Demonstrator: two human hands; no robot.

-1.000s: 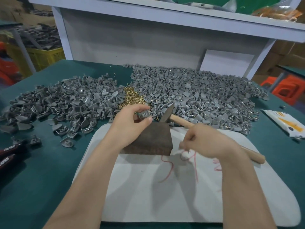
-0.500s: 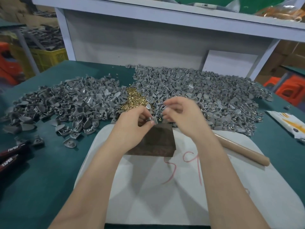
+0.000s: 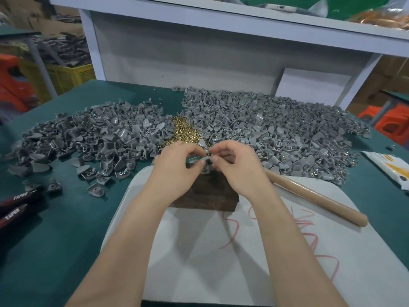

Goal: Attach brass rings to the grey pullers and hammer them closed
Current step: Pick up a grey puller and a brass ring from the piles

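On my left the heap of grey pullers (image 3: 99,138) spreads over the green table (image 3: 55,229). My left hand (image 3: 177,171) curls in, thumb and forefinger pinching one grey puller (image 3: 204,160) just above the dark block (image 3: 205,196), with the brass rings (image 3: 186,131) piled right behind. My right hand (image 3: 239,171) meets it, fingertips pressed together on the same piece; whether a ring sits between them, I cannot tell. Further right the hammer handle (image 3: 316,200) lies on the white mat (image 3: 221,262), untouched.

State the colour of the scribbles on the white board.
The scribbles are red, clearest in the head view.
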